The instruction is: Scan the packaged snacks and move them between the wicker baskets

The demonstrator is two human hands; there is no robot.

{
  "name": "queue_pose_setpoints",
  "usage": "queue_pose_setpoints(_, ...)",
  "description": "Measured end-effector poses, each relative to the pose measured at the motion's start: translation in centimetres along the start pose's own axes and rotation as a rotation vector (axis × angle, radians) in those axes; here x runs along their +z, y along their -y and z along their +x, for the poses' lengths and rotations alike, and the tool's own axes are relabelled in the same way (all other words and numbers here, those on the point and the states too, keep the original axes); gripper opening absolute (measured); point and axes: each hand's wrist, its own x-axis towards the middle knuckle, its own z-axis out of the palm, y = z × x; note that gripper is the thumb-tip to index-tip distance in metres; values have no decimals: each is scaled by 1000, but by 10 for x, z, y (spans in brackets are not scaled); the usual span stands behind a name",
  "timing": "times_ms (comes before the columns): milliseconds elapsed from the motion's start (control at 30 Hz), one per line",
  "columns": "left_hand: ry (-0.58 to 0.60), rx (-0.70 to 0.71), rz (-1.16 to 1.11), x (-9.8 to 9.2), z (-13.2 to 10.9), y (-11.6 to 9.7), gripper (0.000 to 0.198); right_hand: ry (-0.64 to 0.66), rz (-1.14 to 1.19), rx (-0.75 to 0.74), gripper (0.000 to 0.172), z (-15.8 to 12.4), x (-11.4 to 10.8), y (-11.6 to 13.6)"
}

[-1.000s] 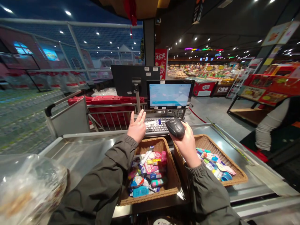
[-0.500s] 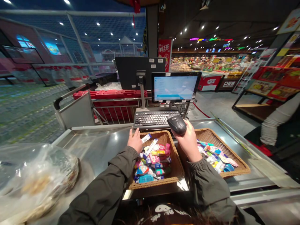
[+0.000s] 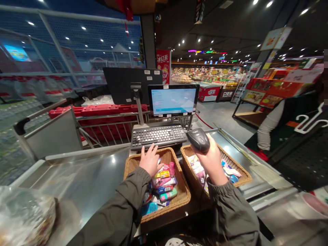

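Observation:
My right hand point(image 3: 210, 158) is wrapped round a dark handheld barcode scanner point(image 3: 198, 139), held up over the right wicker basket point(image 3: 242, 176). My left hand point(image 3: 150, 160) rests palm down, fingers spread, on the small colourful packets point(image 3: 162, 186) in the left wicker basket point(image 3: 179, 203). Just beyond both hands lies a grey keyboard point(image 3: 157, 135), with a lit touchscreen point(image 3: 173, 100) behind it.
A steel checkout counter point(image 3: 84, 184) runs to the left, with a clear plastic bag of goods point(image 3: 24, 218) at its near end. A shopping trolley point(image 3: 51, 131) and red baskets point(image 3: 97, 111) stand behind. Another person's grey sleeve point(image 3: 269, 124) is at the right.
My left hand came back from the keyboard, where it held a small packet, to lie open on the packets in the left basket. The view swung to the right.

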Motion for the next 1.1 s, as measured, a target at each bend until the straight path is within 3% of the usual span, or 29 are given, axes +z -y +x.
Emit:
queue_pose_setpoints(267,75,220,-179,25,52,-85,33,-123,-113,75,54,5,-58,-22)
queue_pose_setpoints(533,271,358,-95,76,119,-156,28,-139,-163,98,55,11,-84,-62)
queue_pose_setpoints(800,392,385,-46,122,154,-179,39,-153,-136,87,49,25,-87,-92)
queue_pose_setpoints(1100,544,322,-44,144,167,-182,59,-131,-114,84,48,41,-76,-117)
